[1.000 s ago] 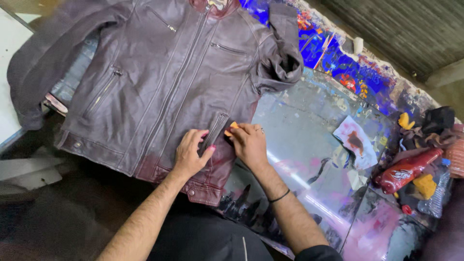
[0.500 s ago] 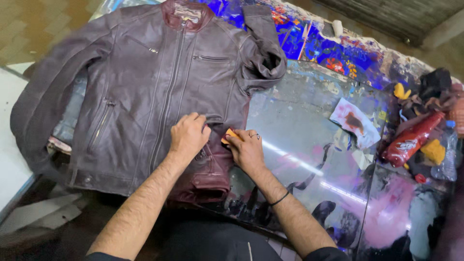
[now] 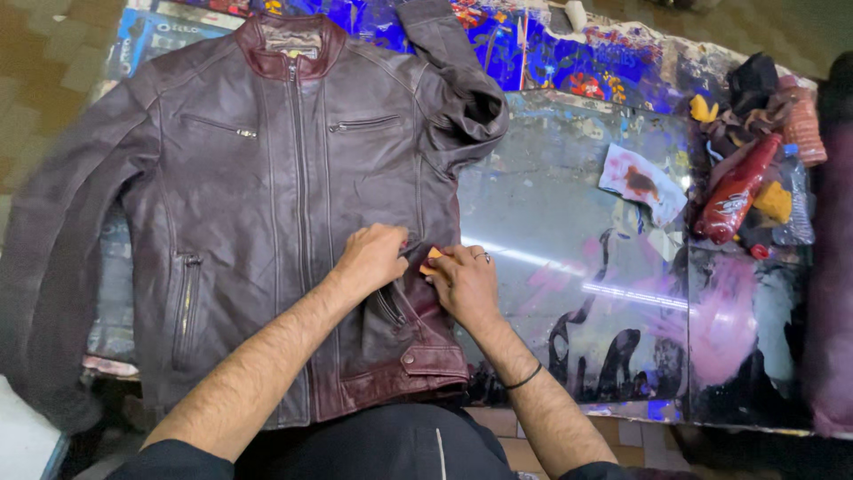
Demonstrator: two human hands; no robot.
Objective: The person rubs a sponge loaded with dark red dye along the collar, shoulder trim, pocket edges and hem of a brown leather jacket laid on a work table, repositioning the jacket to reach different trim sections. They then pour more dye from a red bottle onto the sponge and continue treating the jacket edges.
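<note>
Now both hands have moved up the jacket: left hand presses flat, right hand pinches an orange sponge.

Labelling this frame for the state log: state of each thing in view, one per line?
leather jacket: spread flat face up, front zip closed, far sleeve folded back
left hand: pressing on the jacket's side
right hand: pinching a small orange sponge at the jacket's edge
glass tabletop: dye-stained, glossy
red bottle: lying on its side
stained rag: lying flat, dark blotch
</note>
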